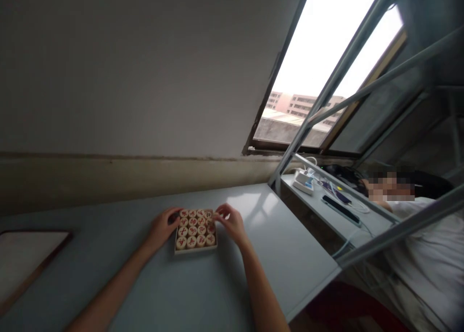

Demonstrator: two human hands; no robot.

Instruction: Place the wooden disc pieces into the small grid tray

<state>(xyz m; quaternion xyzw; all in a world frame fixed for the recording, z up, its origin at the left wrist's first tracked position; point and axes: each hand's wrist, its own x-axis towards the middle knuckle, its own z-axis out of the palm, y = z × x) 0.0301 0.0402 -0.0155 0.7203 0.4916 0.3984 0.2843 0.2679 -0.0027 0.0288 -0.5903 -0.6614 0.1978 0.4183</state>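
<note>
A shallow, light-coloured box (196,251) rests on the grey table, filled with rows of round Chinese chess pieces (192,230) marked in red. My left hand (165,225) curls around the box's upper left side, thumb and fingers against its edge. At the upper right corner my right hand (230,221) is closed, thumb and forefinger pinching at a chess piece (209,215) there. That corner is slightly blurred, and the fingertips partly hide the piece.
On the grey table (290,254), a dark-edged flat panel (32,259) lies at the far left. Past a metal bed frame (326,97), a second desk holds a phone (340,211), cables and a power strip (303,183). A person in white (427,240) is at the right.
</note>
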